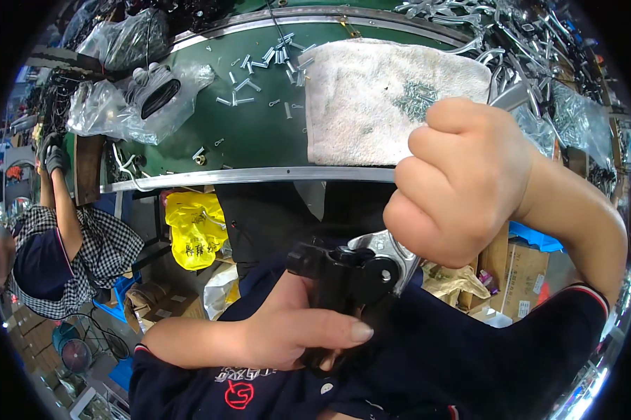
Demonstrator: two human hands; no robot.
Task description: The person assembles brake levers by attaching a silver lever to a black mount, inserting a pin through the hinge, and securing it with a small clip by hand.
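Note:
Close to my body, my left hand (298,325) is wrapped round a black lever bracket (333,276). Its thumb lies along the near side of the part. A silver metal lever (389,246) joins the bracket at a round pivot. My right hand (462,182) is closed in a fist round that lever. Most of the lever is hidden behind the fist; a silver blade end shows beyond the knuckles, by the towel. A white towel (357,91) lies on the bench beyond my right hand, with a small heap of thin metal pins (415,101) on it.
The green bench (182,150) has a metal front edge. Loose silver pins (244,85) are scattered on it. Silver levers (518,52) pile up at the far right. Plastic-bagged parts (137,101) sit at the left. Another person (63,238) in gloves works at the far left.

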